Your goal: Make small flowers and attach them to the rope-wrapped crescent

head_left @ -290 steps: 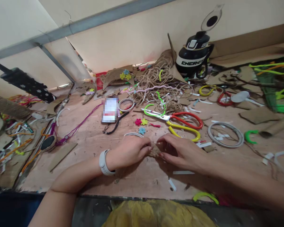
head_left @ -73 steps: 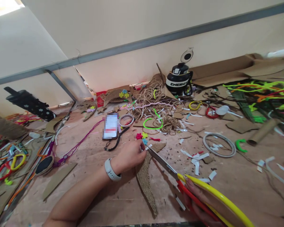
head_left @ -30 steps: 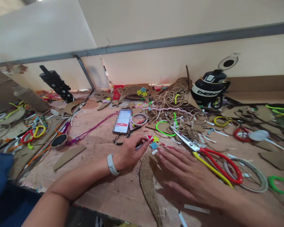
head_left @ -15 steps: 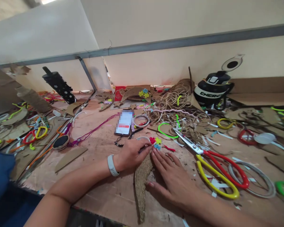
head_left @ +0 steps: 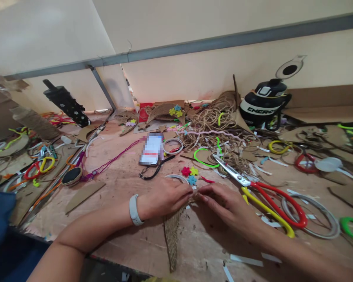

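A twine-wrapped crescent (head_left: 171,231) lies on the cluttered counter (head_left: 120,176). Its upper tip is pinched between both hands and its lower tip points at the near edge. The left hand (head_left: 164,197), a white band (head_left: 133,204) at the wrist, closes its fingers (head_left: 186,192) on the tip from one side. The right hand (head_left: 226,203) meets it from the other, fingers (head_left: 205,192) curled tight on the same spot. No gap shows between the two grips.

The likeliest trouble is at that tip: if either pinch eases, the twine end there could spring free and the wrapping loosen down the curve. A hard tug could also swing the lower tip off the counter's edge.

Just beside the right hand lie the red-and-yellow scissors (head_left: 267,197), blades apart and pointing toward the twine heap (head_left: 211,121). A careless sweep of the forearm could catch the handles. Three felt flowers (head_left: 190,174) and a white ring (head_left: 176,178) sit just beyond the fingers, near enough to be scattered.
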Action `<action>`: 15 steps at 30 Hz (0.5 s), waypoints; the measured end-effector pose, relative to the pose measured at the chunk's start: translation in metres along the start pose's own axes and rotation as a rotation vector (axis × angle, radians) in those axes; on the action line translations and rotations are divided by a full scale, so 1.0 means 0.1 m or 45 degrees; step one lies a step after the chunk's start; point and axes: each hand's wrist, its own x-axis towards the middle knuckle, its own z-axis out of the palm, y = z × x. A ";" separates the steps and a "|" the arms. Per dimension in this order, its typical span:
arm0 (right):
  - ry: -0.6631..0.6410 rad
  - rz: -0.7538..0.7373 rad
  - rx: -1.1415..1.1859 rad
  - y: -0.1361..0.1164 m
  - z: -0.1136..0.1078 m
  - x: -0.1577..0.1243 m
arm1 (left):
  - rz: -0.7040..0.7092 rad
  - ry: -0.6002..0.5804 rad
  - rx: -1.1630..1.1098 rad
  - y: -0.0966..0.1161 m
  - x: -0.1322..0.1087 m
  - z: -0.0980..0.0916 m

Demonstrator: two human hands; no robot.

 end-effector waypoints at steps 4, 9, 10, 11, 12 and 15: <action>0.087 -0.146 -0.135 0.07 0.02 -0.01 | 0.025 0.003 0.003 0.03 0.00 0.02; -0.019 -0.151 -0.132 0.09 0.02 -0.03 | 0.011 -0.004 -0.024 0.05 -0.01 0.05; 0.003 -0.122 -0.132 0.09 0.02 -0.03 | 0.010 -0.001 -0.031 0.05 -0.01 0.05; 0.022 -0.106 -0.136 0.09 0.02 -0.03 | 0.011 0.002 -0.038 0.05 -0.02 0.05; 0.030 -0.105 -0.144 0.09 0.02 -0.03 | 0.011 0.003 -0.046 0.05 -0.02 0.06; -0.031 -0.144 -0.151 0.08 0.01 -0.02 | -0.011 -0.005 -0.062 0.05 -0.02 0.07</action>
